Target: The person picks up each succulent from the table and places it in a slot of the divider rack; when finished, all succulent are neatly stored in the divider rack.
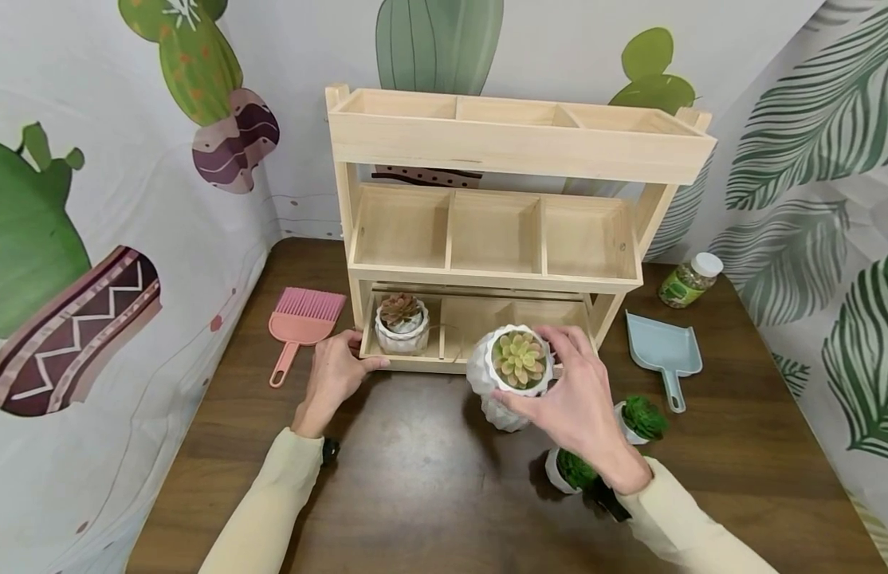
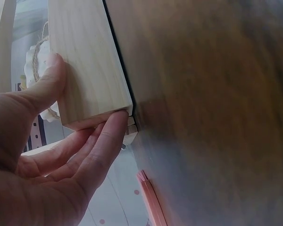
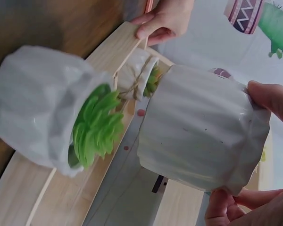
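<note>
My right hand [image 1: 576, 399] grips a white faceted pot by its rim, thumb and fingers on opposite sides. Inside the pot sits a pale green succulent [image 1: 519, 359] with pinkish tips. Below it on the table stands another white pot [image 1: 503, 414]; the right wrist view shows its bright green succulent [image 3: 99, 125]. The lower left corner of a three-tier wooden shelf [image 1: 516, 147] is held by my left hand [image 1: 336, 371], thumb on the front board and fingers around the end. A reddish-brown succulent in a white pot [image 1: 402, 335] occupies the bottom tier's left compartment.
Two small green potted plants, one nearer [image 1: 562, 470] and one farther [image 1: 634, 422], lie around my right wrist. A pink brush and dustpan [image 1: 300, 323] lie left of the shelf. To its right are a blue dustpan [image 1: 662, 347] and a white-lidded jar [image 1: 689, 281].
</note>
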Action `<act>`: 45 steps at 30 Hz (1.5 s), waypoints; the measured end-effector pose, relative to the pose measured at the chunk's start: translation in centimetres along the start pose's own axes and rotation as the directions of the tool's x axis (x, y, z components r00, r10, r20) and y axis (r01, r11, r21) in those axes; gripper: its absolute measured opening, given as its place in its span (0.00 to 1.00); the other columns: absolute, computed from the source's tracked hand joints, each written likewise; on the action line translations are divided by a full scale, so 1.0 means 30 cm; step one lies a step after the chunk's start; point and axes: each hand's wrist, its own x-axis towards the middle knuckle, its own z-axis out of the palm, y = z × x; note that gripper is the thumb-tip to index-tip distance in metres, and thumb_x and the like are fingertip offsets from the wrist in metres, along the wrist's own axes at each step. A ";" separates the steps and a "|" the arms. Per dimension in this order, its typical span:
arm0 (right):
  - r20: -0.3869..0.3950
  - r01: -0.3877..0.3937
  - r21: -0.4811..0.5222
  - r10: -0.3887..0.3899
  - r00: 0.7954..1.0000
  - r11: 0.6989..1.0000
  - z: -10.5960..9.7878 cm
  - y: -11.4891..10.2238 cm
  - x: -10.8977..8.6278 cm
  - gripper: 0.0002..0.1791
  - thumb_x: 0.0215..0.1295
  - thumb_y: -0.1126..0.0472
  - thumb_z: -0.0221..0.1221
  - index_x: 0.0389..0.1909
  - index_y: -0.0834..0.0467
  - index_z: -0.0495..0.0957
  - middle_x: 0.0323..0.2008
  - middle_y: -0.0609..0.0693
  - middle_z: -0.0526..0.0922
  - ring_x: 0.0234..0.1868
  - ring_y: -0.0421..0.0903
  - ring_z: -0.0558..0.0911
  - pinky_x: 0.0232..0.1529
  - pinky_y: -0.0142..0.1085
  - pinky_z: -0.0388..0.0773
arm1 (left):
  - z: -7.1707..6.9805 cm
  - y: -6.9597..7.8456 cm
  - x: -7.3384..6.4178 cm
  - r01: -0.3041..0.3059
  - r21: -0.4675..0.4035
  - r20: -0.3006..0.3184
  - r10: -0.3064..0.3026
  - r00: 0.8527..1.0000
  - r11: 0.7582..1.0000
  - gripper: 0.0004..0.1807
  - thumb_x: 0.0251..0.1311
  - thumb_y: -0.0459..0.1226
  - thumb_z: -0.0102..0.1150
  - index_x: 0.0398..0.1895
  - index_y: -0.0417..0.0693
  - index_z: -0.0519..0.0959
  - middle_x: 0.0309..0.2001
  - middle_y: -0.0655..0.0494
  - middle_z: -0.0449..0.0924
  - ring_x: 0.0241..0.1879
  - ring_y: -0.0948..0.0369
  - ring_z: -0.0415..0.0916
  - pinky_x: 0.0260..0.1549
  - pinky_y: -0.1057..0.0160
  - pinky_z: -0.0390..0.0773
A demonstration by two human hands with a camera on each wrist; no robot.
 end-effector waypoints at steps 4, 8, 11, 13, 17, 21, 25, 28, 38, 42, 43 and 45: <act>0.014 -0.015 -0.007 0.016 1.000 1.000 0.001 0.014 0.056 0.48 0.43 0.51 0.87 0.66 0.63 0.80 0.61 0.62 0.80 0.61 0.66 0.82 0.61 0.63 0.77 | -0.001 -0.002 0.003 -0.005 0.005 -0.003 0.005 1.000 1.000 0.31 0.53 0.44 0.87 0.54 0.34 0.86 0.44 0.38 0.93 0.45 0.44 0.90 0.47 0.44 0.84; 0.020 -0.023 -0.013 0.023 1.000 1.000 0.013 0.034 0.103 0.48 0.46 0.51 0.86 0.68 0.65 0.78 0.64 0.64 0.79 0.63 0.66 0.80 0.63 0.64 0.74 | -0.004 -0.001 0.003 -0.004 0.003 0.000 0.004 1.000 1.000 0.31 0.53 0.45 0.87 0.54 0.34 0.86 0.44 0.37 0.93 0.46 0.44 0.90 0.48 0.43 0.84; 0.023 -0.020 -0.012 0.020 1.000 1.000 0.027 0.046 0.129 0.49 0.47 0.50 0.85 0.69 0.66 0.77 0.65 0.65 0.78 0.65 0.66 0.78 0.65 0.65 0.72 | -0.006 -0.001 0.003 -0.002 0.003 0.004 0.002 1.000 1.000 0.31 0.53 0.44 0.87 0.55 0.33 0.86 0.44 0.37 0.93 0.46 0.44 0.90 0.48 0.43 0.85; 0.024 -0.017 -0.016 0.018 1.000 1.000 0.039 0.053 0.143 0.49 0.47 0.50 0.85 0.69 0.66 0.77 0.66 0.66 0.77 0.65 0.66 0.78 0.66 0.66 0.72 | -0.006 0.000 0.002 -0.004 0.002 0.005 0.004 1.000 1.000 0.31 0.53 0.44 0.87 0.55 0.33 0.86 0.44 0.37 0.93 0.46 0.44 0.90 0.48 0.44 0.85; 0.031 -0.028 -0.034 0.029 0.999 0.999 0.064 0.065 0.167 0.50 0.47 0.48 0.85 0.69 0.67 0.77 0.66 0.66 0.77 0.64 0.67 0.79 0.65 0.65 0.75 | -0.008 0.001 0.002 -0.007 0.000 0.003 0.007 1.000 1.000 0.32 0.53 0.44 0.87 0.54 0.33 0.86 0.44 0.38 0.93 0.46 0.44 0.90 0.47 0.44 0.84; 0.054 -0.056 -0.025 0.057 0.997 0.998 0.090 0.075 0.188 0.52 0.48 0.47 0.85 0.71 0.67 0.75 0.67 0.65 0.77 0.65 0.68 0.79 0.66 0.64 0.76 | -0.010 0.002 0.001 -0.005 -0.003 0.000 0.005 1.000 1.000 0.31 0.52 0.44 0.87 0.54 0.33 0.86 0.43 0.38 0.93 0.45 0.44 0.90 0.47 0.44 0.84; 0.084 -0.078 -0.003 0.078 0.993 0.997 0.115 0.079 0.203 0.52 0.50 0.47 0.84 0.72 0.67 0.74 0.67 0.65 0.75 0.66 0.68 0.78 0.67 0.64 0.75 | -0.010 0.003 0.000 -0.005 -0.003 0.003 0.005 1.000 1.000 0.31 0.52 0.44 0.87 0.54 0.34 0.87 0.43 0.38 0.93 0.45 0.44 0.90 0.47 0.44 0.84; 0.099 -0.089 -0.007 0.090 0.991 0.996 0.130 0.079 0.211 0.53 0.51 0.47 0.84 0.73 0.67 0.73 0.68 0.65 0.74 0.65 0.68 0.79 0.67 0.64 0.77 | -0.010 0.004 0.001 0.001 -0.004 0.008 -0.001 1.000 1.000 0.31 0.52 0.45 0.87 0.54 0.34 0.87 0.43 0.38 0.93 0.45 0.44 0.90 0.47 0.44 0.85; 0.154 -0.134 -0.033 0.138 0.978 0.990 0.168 0.080 0.240 0.57 0.52 0.45 0.83 0.76 0.70 0.68 0.71 0.69 0.72 0.66 0.71 0.80 0.67 0.62 0.81 | -0.011 0.005 0.006 0.003 0.005 0.014 -0.003 1.000 1.000 0.31 0.52 0.45 0.87 0.53 0.35 0.87 0.42 0.39 0.93 0.44 0.44 0.89 0.46 0.45 0.84; 0.177 -0.169 -0.045 0.174 0.969 0.985 0.178 0.078 0.255 0.58 0.53 0.45 0.83 0.78 0.69 0.67 0.73 0.70 0.70 0.68 0.71 0.78 0.68 0.63 0.80 | -0.012 0.005 0.006 -0.004 0.009 0.011 0.004 1.000 1.000 0.31 0.52 0.46 0.87 0.53 0.35 0.87 0.42 0.39 0.93 0.45 0.44 0.89 0.47 0.44 0.84; 0.182 -0.175 -0.046 0.181 0.966 0.983 0.183 0.078 0.259 0.58 0.53 0.45 0.83 0.78 0.69 0.67 0.73 0.71 0.70 0.68 0.71 0.78 0.68 0.63 0.80 | -0.012 0.004 0.006 -0.004 0.008 0.010 0.004 1.000 1.000 0.31 0.52 0.46 0.87 0.53 0.35 0.87 0.42 0.39 0.93 0.45 0.44 0.89 0.47 0.44 0.84; 0.190 -0.185 -0.046 0.191 0.963 0.982 0.192 0.080 0.264 0.59 0.53 0.45 0.83 0.78 0.69 0.66 0.74 0.73 0.69 0.70 0.71 0.76 0.69 0.63 0.78 | -0.012 0.004 0.005 -0.003 0.007 0.010 0.003 1.000 1.000 0.31 0.52 0.46 0.87 0.53 0.35 0.87 0.42 0.39 0.93 0.45 0.44 0.89 0.47 0.44 0.84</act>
